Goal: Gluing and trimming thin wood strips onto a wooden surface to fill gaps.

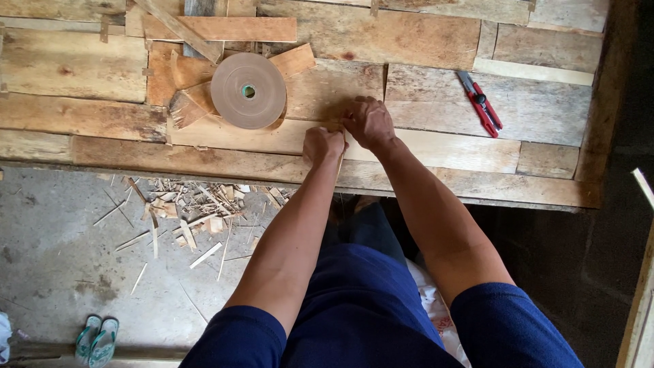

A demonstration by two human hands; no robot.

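Right, both hands are down on the rough plank workbench (436, 48), close to its near edge, and everything reads off the big roll of brown edge tape (248, 90) lying flat on the boards. The left hand (322, 146) sits just below and to the right of that roll, curled into a tight fist, knuckles up, pinching what looks like a thin pale wooden strip (225, 134); the view is too cramped to be sure how much of it the fingers hold. The right hand (368, 123) is just beyond it, a touch farther from the roll, palm down, fingers bent and pressing on the same spot, the two hands touching or nearly so. Both forearms run straight up from the body and converge on that point.

The strip runs from under the roll's lower edge to the hands, its long axis left to right, parallel to the bench's near edge. That edge lies just below the left hand, with little board to spare on that side. There is open board to the right of the hands, out to a red-handled cutter (481, 103) lying well away from the roll. Above the roll, loose offcuts (218, 28) crowd the boards. Below the roll, past the bench edge, wood shavings (184, 211) litter the concrete floor (48, 259), and a pair of green sandals (96, 339) sits far down by the frame's bottom.
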